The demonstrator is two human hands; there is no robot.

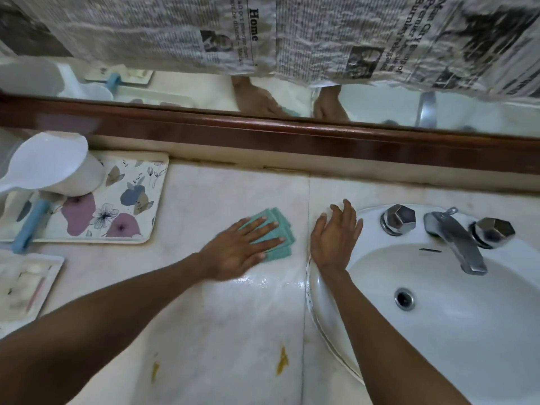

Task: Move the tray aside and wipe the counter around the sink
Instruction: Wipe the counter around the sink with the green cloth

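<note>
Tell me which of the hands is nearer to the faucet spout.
Right. The right hand rests flat on the counter at the sink's rim, just left of the faucet spout. The left hand is farther left, pressing the green cloth.

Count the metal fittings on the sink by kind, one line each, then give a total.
Tap knobs: 2
Faucet spout: 1
Drain: 1
Total: 4, all on the sink
</note>
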